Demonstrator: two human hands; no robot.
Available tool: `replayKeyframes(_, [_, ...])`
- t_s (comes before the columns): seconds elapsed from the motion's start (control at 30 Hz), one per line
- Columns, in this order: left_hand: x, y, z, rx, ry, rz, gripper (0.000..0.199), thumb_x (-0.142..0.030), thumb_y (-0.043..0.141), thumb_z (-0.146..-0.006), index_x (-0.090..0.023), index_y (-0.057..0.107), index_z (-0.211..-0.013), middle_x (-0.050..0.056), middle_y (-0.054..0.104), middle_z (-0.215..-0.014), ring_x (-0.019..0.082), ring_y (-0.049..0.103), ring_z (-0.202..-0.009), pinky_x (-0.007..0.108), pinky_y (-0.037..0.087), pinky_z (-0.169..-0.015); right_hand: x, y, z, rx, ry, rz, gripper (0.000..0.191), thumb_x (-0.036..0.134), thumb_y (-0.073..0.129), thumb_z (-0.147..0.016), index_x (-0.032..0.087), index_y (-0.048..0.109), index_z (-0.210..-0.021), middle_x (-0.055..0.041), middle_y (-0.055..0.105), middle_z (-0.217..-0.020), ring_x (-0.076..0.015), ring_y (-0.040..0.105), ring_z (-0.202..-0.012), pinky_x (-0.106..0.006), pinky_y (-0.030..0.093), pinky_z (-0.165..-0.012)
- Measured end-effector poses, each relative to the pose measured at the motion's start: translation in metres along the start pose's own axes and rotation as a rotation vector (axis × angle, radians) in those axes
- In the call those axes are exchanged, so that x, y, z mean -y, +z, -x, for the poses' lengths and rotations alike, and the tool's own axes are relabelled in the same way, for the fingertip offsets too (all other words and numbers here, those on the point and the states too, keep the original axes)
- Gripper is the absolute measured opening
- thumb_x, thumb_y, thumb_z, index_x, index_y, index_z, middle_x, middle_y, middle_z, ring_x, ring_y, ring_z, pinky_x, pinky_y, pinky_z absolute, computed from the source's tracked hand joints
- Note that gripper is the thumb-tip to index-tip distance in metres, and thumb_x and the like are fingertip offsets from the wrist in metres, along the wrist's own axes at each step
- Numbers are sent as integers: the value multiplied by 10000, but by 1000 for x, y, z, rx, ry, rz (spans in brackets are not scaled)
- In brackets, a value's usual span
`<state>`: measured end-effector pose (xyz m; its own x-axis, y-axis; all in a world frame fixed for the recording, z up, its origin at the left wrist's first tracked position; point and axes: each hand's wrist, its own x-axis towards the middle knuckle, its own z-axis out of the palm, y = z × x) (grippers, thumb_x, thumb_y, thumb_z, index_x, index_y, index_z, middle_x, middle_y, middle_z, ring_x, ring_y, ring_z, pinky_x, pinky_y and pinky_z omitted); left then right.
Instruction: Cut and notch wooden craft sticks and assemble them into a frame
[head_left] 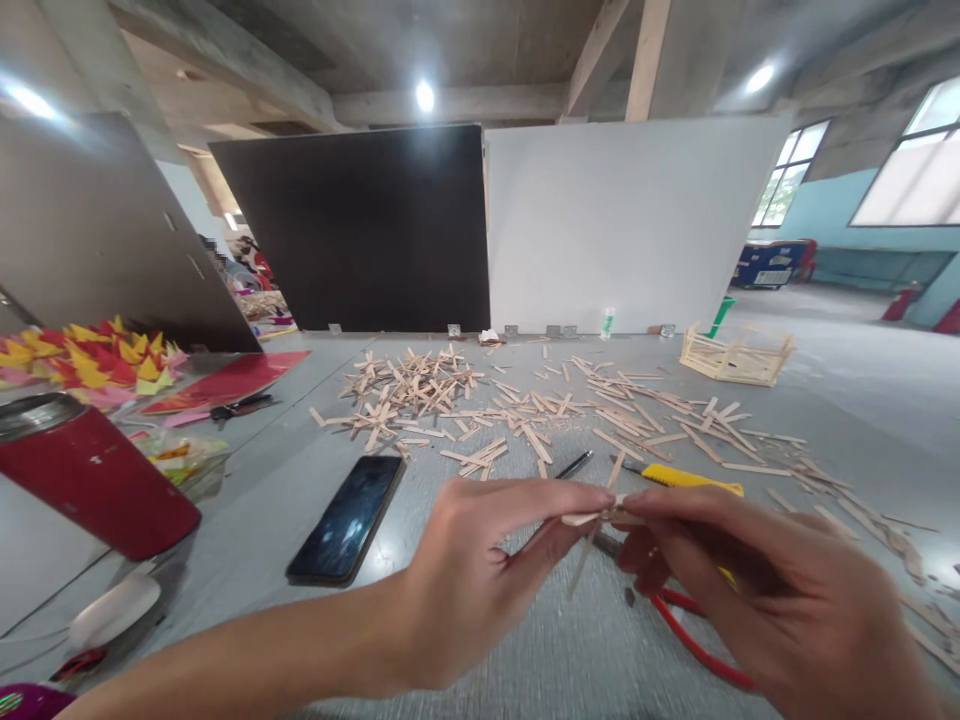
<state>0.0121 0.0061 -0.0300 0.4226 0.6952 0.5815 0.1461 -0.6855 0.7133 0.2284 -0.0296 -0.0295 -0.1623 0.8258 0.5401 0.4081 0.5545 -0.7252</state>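
Between my two hands is a small piece of crossed wooden craft sticks (582, 520), held above the table. My left hand (472, 575) pinches its left side between thumb and fingers. My right hand (780, 580) pinches the right side, fingertips almost touching those of the left. One thin stick points up and down through the crossing. Under my right hand lies a red-handled tool (701, 645), mostly hidden. Just beyond the hands are a yellow utility knife (690, 480) and a dark pen (576, 465).
Loose craft sticks (517, 410) spread across the grey table, with a heap of crossed ones (416, 385). A phone (346, 520), red flask (97, 480) and white mouse (116, 605) lie left. Folded paper (105, 360) sits far left, a stick frame (739, 358) far right. Panels stand behind.
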Motion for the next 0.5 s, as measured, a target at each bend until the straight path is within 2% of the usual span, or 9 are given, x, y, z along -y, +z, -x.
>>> replayKeyframes(0.1, [0,0,0,-14,-104,79,107,-198,666,-1002,-212,712,-1097,-22,806,-996,105,769,-912,161,564,-815,-5,-5,-5,-22,31,71,145,287,551,-1036,313,685,-1086,20,769,-812,-123,742,-628,-150,596,-535])
replayKeyframes(0.17, [1,0,-1,-15,-171,171,66,-227,677,-994,-203,678,-1056,-12,798,-945,119,767,-890,181,565,-788,-9,-10,-9,-6,2,163,181,283,518,-1046,307,675,-1134,-13,770,-944,-134,754,-731,-160,600,-574])
replayKeyframes(0.27, [1,0,-3,10,-227,254,51,-230,700,-972,-184,686,-990,-3,775,-875,116,745,-822,188,551,-735,-13,-15,-15,164,-75,210,201,277,624,-991,309,684,-1179,-27,745,-1141,-161,752,-921,-191,619,-721])
replayKeyframes(0.37, [0,0,-4,52,-263,297,57,-214,693,-965,-170,721,-941,4,745,-853,109,708,-791,195,543,-722,-12,-15,-19,296,-86,169,90,254,665,-983,284,726,-1042,27,770,-946,-112,737,-796,-164,585,-724])
replayKeyframes(0.43, [-2,1,-4,67,-307,328,65,-216,691,-961,-168,729,-941,10,741,-853,111,693,-791,199,542,-721,-12,-13,-20,294,-135,161,111,202,645,-992,264,736,-986,44,767,-850,-90,717,-728,-151,559,-690])
replayKeyframes(0.5, [-5,1,-4,73,-357,353,63,-222,696,-959,-166,725,-957,16,748,-855,112,687,-787,197,544,-714,-13,-12,-19,243,-210,172,143,154,648,-978,258,736,-1023,39,777,-860,-91,717,-713,-154,548,-658])
